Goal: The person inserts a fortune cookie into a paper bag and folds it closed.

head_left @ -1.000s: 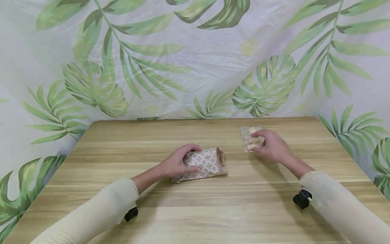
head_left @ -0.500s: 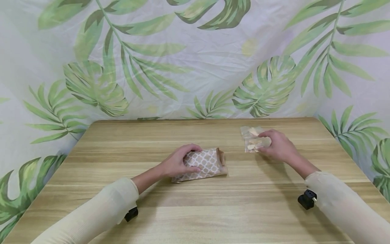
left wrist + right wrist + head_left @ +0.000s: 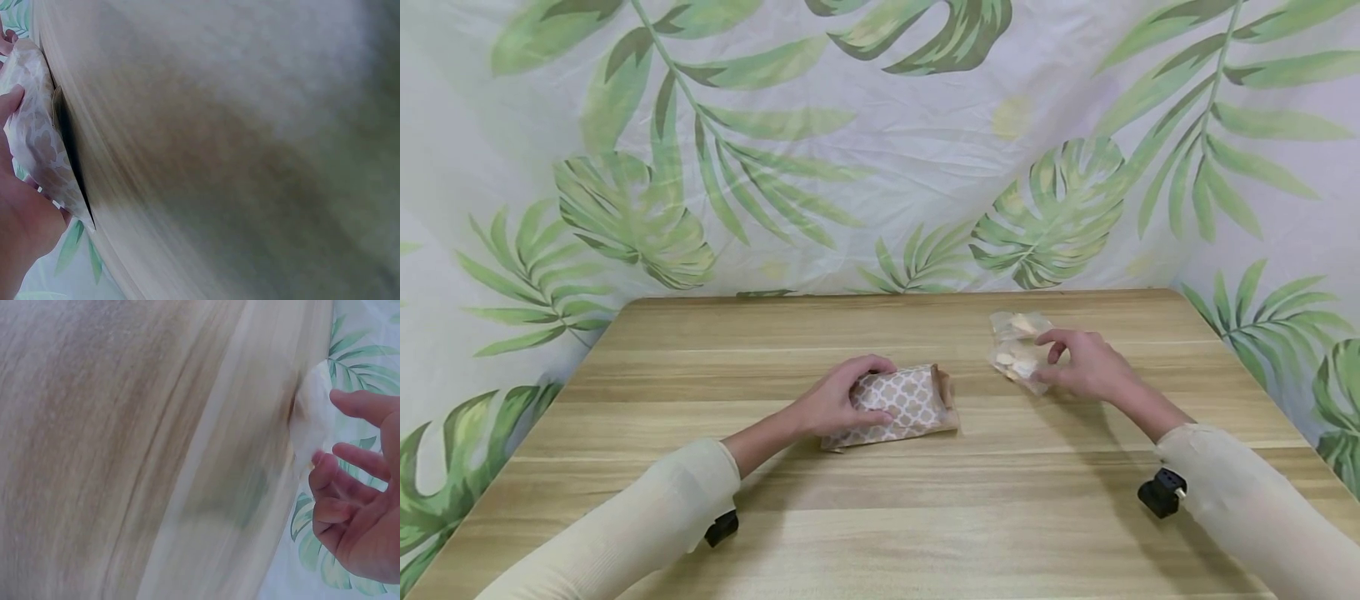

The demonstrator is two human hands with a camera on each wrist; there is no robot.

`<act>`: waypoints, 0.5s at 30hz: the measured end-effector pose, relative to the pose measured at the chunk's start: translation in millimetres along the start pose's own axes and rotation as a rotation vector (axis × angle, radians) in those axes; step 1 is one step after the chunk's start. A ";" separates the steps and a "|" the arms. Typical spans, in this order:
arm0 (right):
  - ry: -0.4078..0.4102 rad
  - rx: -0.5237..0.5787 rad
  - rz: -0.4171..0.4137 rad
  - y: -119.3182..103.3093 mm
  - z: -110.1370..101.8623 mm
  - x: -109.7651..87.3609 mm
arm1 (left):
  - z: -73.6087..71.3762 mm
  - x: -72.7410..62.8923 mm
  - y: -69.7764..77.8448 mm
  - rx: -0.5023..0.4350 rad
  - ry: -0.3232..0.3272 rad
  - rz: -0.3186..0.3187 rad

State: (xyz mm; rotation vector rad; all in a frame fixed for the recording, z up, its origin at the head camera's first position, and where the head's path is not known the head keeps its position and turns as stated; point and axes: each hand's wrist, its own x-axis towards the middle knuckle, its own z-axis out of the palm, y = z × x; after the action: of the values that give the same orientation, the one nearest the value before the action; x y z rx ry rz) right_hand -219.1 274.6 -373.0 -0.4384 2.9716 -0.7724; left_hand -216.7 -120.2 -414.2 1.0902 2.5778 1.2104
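Observation:
A paper bag [image 3: 902, 397] with a tan and white lattice print lies on the table near the middle. My left hand [image 3: 841, 398] grips it from the left, thumb along the near side and fingers over the far side. In the left wrist view the bag [image 3: 39, 128] stands out beyond the thumb. Farther right lie clear plastic packets [image 3: 1017, 365] with pale pieces inside. My right hand [image 3: 1086, 365] is at their right edge, thumb and index finger apart. In the right wrist view the fingertips are right at the packet's edge [image 3: 310, 415].
The wood-grain table [image 3: 880, 525] ends at a leaf-printed cloth [image 3: 820, 183] behind it. Small black devices sit under both wrists, such as the one [image 3: 1162, 493] at the right sleeve.
My right hand has drawn back rightward and slightly nearer. The lower packet has turned, its right corner now pointing nearer. My left hand and the bag have stayed put.

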 end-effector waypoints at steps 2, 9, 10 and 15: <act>-0.009 0.043 -0.024 -0.7 -0.5 -0.2 | -0.1 -0.2 0.1 0.001 -0.002 -0.002; 0.012 0.102 -0.084 0.3 1.8 1.2 | -0.1 -0.1 -0.3 0.006 -0.005 0.000; 0.014 0.099 -0.089 0.7 2.2 1.6 | -0.1 0.0 -0.3 0.007 -0.005 0.000; -0.043 0.115 -0.123 4.4 3.1 5.9 | -0.3 0.2 -0.6 0.009 -0.005 0.000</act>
State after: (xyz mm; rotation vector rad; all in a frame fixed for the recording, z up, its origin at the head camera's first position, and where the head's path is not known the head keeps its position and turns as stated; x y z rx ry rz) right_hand -225.6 275.2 -377.6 -0.6269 2.8644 -0.9269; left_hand -217.3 -120.5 -414.4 1.0937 2.5822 1.1961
